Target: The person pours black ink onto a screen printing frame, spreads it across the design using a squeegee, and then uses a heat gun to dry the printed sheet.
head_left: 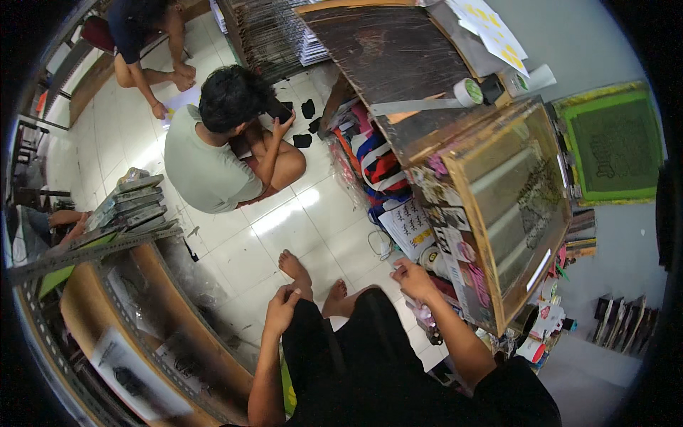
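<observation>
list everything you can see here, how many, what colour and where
Seated person: one, pale shirt, on floor, upper left of centre
Phone: one, black, in that person's hand
Second person: one, dark blue shirt, top left
Black pieces: several, black, on floor by the seated person
Table: one, dark brown, top centre
Tape roll: one, white and green, table's right end
Wood-framed screen: one, yellow-brown frame, right of centre
Green-framed screen: one, green, far right
Shelving: one unit, brown and grey, lower left
Small clutter: uncountable, mixed colours, under and beside the screen
Shorts: one pair, black, lower centre
Left grip: one, bare, at left knee
Right grip: one, bare, right of knees
</observation>
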A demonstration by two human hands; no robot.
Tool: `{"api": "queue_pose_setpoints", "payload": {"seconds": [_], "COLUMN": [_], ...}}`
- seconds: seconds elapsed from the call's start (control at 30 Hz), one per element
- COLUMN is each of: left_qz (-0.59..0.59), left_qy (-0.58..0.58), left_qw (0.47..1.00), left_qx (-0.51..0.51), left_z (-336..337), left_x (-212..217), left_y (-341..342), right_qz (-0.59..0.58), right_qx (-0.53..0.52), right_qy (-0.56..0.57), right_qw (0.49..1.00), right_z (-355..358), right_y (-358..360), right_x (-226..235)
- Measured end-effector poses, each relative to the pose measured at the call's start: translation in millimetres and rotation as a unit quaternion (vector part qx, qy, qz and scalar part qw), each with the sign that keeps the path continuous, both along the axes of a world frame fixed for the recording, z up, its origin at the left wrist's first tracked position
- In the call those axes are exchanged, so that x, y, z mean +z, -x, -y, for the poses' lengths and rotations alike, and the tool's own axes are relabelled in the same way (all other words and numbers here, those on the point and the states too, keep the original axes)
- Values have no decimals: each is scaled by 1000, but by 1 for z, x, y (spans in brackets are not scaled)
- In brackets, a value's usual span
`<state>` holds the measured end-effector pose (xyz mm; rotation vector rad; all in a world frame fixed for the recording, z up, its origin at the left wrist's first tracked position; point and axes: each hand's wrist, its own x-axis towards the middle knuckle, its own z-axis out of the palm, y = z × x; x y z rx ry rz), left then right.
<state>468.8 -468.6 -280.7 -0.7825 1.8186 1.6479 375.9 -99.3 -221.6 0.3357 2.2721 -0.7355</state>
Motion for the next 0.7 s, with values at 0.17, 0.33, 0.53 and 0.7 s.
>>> {"api": "queue_pose_setpoints", "payload": {"seconds": [0.17, 0.33, 0.53, 0.7], "left_qz": [7, -31, -53, -94], "left_qy": [27, 27, 118, 134], "left_qw": [999, 999, 976, 948], "left_qx": [-34, -21, -176, -271], "left_z": [43, 63, 45, -7], "left_x": [-83, -173, -284, -412], "left_y": [43, 111, 215, 281], "right_qz": [-79, -180, -317, -361], "right_qx": [-14, -91, -147, -48], "right_qy": [-168, -313, -290, -349], "right_qw": [983, 928, 891, 863], "right_z": [-45, -87, -132, -192], "right_y": [61, 145, 259, 341], "right_x": [-96, -190, -264, -276]}}
